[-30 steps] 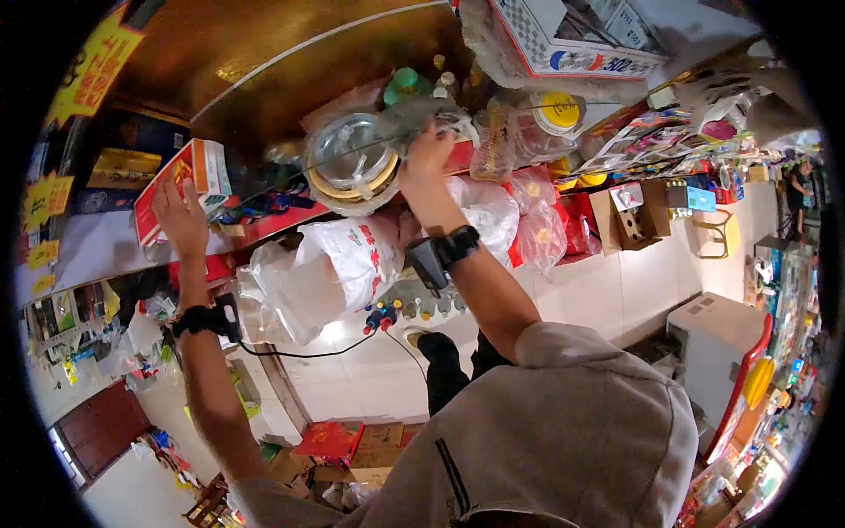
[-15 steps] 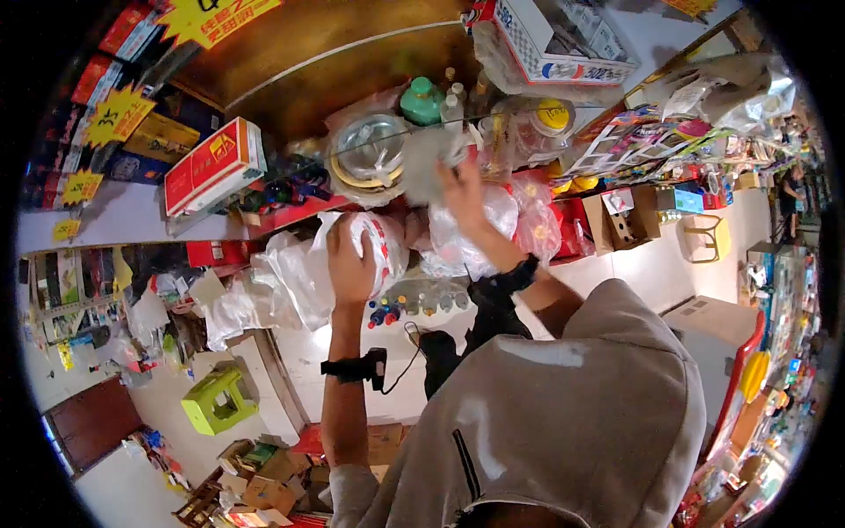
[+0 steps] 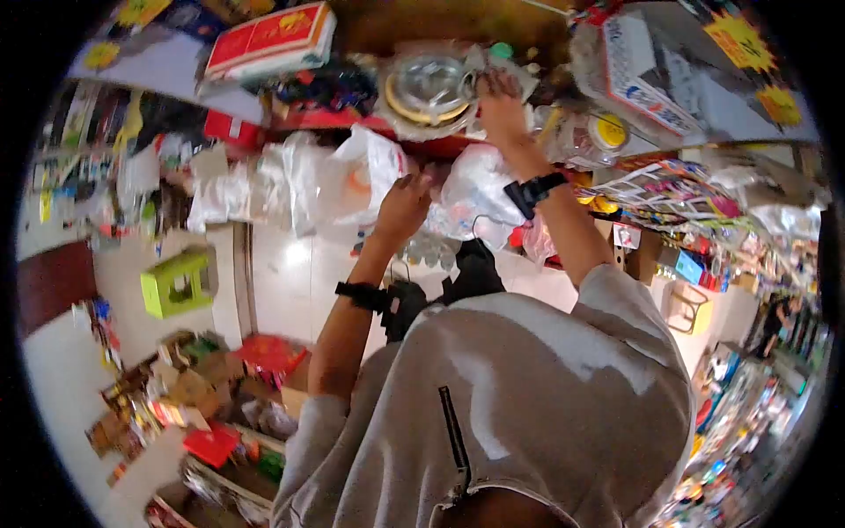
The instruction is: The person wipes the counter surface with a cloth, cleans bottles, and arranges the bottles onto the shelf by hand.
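Note:
My right hand point(image 3: 502, 107) reaches up to the shelf, its fingers bent over a greyish cloth-like item point(image 3: 521, 81) beside a stack of round metal dishes point(image 3: 426, 88). Lower and to the left, my left hand point(image 3: 406, 208) is at the right edge of a white plastic bag point(image 3: 365, 176); its fingers are curled and blurred, and what they hold is too small to name. Another filled clear-white bag point(image 3: 482, 192) hangs between my two hands.
A red and white box point(image 3: 269, 42) lies on the shelf at upper left, and a white box point(image 3: 641, 79) at upper right. A yellow-lidded jar point(image 3: 609, 132) stands right of my right arm. A green stool point(image 3: 178, 283) is on the floor at left.
My left hand has moved from the red and white box, across the front of the white bag, to its right edge. My right hand remains at the greyish item, now beside the dishes. The view has shifted.

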### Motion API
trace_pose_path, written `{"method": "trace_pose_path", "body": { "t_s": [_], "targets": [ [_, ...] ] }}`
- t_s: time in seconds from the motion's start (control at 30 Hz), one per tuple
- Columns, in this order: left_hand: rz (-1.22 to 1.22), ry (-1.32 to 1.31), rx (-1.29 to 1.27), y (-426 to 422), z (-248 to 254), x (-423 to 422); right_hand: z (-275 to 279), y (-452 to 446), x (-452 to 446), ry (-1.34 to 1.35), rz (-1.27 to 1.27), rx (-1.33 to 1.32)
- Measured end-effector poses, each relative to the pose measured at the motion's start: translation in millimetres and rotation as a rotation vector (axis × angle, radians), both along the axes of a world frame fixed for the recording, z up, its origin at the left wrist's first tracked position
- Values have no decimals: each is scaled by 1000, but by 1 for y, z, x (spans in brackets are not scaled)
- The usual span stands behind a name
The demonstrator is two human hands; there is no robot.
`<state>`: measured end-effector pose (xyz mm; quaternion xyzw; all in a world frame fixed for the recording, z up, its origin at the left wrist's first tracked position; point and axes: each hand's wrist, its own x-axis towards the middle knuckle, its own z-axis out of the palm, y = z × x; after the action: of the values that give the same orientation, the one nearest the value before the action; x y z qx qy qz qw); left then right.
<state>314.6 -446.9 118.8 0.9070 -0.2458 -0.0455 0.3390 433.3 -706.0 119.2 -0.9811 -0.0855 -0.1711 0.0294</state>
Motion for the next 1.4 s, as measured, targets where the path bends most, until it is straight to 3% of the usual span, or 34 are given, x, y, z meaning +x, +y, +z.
{"method": "trace_pose_path", "body": {
  "t_s": [0.07,0.17,0.23,0.27,0.4,0.47,0.53,0.63,0.7,0.77,0.83,0.9,0.97,1.0,1.03,1.17,1.23,1.3,1.37,1.4],
  "targets": [
    [-5,71,-11,15,-5,-19,21,-6,-11,345,-89,69],
    [57,278,-18,46,-8,-39,47,-34,-17,611,-387,69],
    [92,292,-1,85,-42,-65,12,-64,-16,285,-306,107],
    [251,339,-86,102,-67,-84,0,-66,-14,181,-273,118],
    [348,476,5,125,-59,-112,-27,-33,22,-47,-110,-234],
    [327,448,-12,118,-58,-118,-19,7,36,24,-30,-131],
    [226,440,-49,122,-84,-123,-29,38,46,-169,27,-161],
    [215,414,-81,103,-61,-116,-3,74,42,-104,7,-260],
    [187,450,-40,98,-59,-105,-3,75,38,-148,87,-34],
    [153,484,1,87,-45,-91,-4,56,31,-116,97,-16],
    [85,204,88,63,-10,-70,-6,33,28,-93,194,-55],
    [82,184,70,44,-2,-44,10,14,11,-38,147,-120],
    [56,12,32,10,27,-15,17,-11,-4,69,51,-19],
    [22,-53,45,-8,38,1,6,-26,-6,-141,51,-22],
    [29,-103,16,-31,50,17,5,-39,-6,-146,39,-17],
    [-72,-277,-45,-123,62,77,31,-81,-20,67,68,567],
    [-141,-580,80,-164,53,109,41,-100,-18,-88,-2,584],
    [-109,-632,158,-195,30,146,35,-120,-8,-138,11,596],
    [-63,-666,264,-211,11,157,7,-147,12,-318,135,221],
    [-13,-639,244,-220,10,160,-8,-157,16,-232,167,220]
  ]
}}
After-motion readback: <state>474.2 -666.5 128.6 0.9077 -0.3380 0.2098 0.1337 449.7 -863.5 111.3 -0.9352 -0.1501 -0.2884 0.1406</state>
